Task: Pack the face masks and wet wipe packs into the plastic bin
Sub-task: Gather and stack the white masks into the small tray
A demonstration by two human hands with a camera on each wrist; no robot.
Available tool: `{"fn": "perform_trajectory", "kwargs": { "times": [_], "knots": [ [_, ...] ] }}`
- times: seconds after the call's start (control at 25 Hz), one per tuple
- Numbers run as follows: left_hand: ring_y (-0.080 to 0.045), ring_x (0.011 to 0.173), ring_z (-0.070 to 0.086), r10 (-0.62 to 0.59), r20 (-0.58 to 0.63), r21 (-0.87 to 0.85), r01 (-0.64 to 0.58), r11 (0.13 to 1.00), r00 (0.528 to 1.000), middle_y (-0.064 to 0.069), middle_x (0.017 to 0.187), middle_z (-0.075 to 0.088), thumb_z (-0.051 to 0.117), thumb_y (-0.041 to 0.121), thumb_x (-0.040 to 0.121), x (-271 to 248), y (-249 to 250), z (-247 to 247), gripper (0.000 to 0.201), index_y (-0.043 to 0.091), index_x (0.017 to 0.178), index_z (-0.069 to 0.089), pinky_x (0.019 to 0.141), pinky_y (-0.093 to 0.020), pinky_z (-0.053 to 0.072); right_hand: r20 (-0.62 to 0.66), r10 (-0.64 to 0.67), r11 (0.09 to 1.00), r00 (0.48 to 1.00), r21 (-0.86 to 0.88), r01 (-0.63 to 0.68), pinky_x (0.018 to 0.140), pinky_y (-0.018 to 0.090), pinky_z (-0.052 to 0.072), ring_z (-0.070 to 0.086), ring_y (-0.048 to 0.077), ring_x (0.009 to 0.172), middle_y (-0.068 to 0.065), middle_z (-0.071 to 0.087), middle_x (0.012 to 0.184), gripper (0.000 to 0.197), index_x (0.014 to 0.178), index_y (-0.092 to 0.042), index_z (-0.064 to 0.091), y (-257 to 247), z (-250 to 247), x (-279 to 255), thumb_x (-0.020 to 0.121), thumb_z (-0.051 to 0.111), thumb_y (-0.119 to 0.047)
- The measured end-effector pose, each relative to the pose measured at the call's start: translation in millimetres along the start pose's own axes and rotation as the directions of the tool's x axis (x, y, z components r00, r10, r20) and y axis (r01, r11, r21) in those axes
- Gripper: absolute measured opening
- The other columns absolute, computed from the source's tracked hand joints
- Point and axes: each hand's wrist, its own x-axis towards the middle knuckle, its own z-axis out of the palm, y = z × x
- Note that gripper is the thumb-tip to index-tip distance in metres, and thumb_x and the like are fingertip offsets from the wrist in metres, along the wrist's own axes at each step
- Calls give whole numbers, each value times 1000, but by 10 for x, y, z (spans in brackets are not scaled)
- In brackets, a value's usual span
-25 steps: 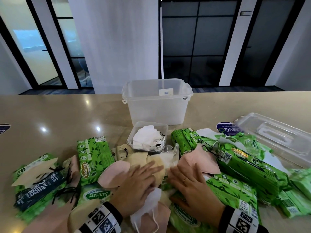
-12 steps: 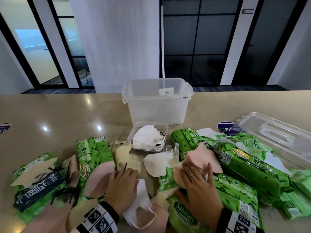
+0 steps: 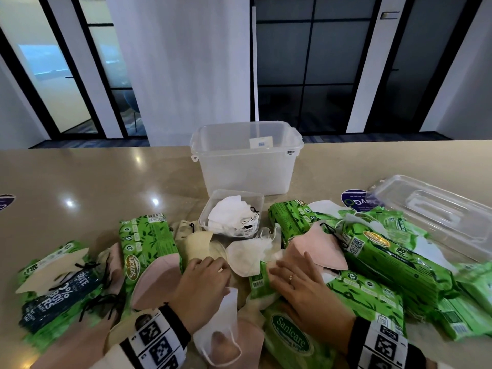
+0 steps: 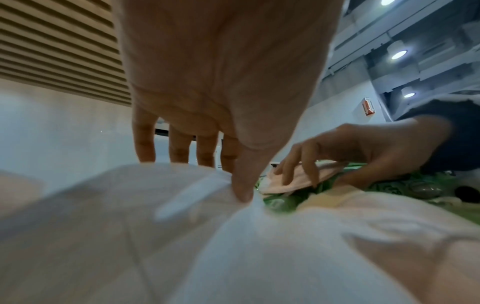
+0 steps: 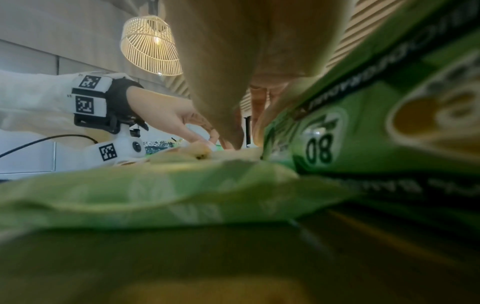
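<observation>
The clear plastic bin stands open and upright at the back centre of the table. In front of it lies a heap of green wet wipe packs and white, pink and beige face masks. My left hand is low in the heap. Its thumb and fingers pinch a fold of a white mask that trails under the wrist. My right hand rests on the packs. Its fingertips lie on a pink mask with the thumb below the mask's edge.
A small clear tray with several white masks sits just before the bin. The bin's clear lid lies at the right. More packs and masks cover the left front. Bare table spreads at the back left.
My left hand drew back toward me, then pushed forward again with the white mask under it. My right hand shifted slightly along the pink mask. The loose masks in the middle spread apart.
</observation>
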Motion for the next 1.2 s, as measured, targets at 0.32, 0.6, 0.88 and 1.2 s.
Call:
{"fn": "perform_trajectory", "kwargs": {
  "times": [0.32,0.6,0.88,1.2],
  "knots": [
    [-9,61,55,-199,-270,-192,150,970,942,14,67,55,39,33,91,30,90,120,11,30,82,45,64,-29,42,49,-132,972,990,200,120,111,52,5,47,3,126,-22,62,115,35,108,-42,63,10,72,-8,79,50,-29],
    [-13,68,56,-317,-290,-533,123,837,903,13,77,56,35,39,96,114,65,152,19,26,92,48,62,-29,38,-210,108,937,972,349,-28,79,30,41,55,4,92,-18,64,96,10,89,-29,67,-19,-21,62,86,59,-35],
    [-10,91,62,-419,-350,-740,27,672,838,14,101,64,32,38,98,93,45,167,24,31,112,50,75,-37,51,-271,343,791,899,600,-120,62,17,42,47,7,70,-13,47,82,29,111,-26,47,-54,-74,23,88,62,-16],
    [-6,78,51,-483,-449,-739,-9,673,752,14,86,53,31,29,98,107,25,101,17,27,98,48,69,-35,46,-383,321,780,866,625,-13,60,27,48,51,7,73,-12,47,90,4,93,-20,49,-77,-187,23,92,46,-17]
  ]
}}
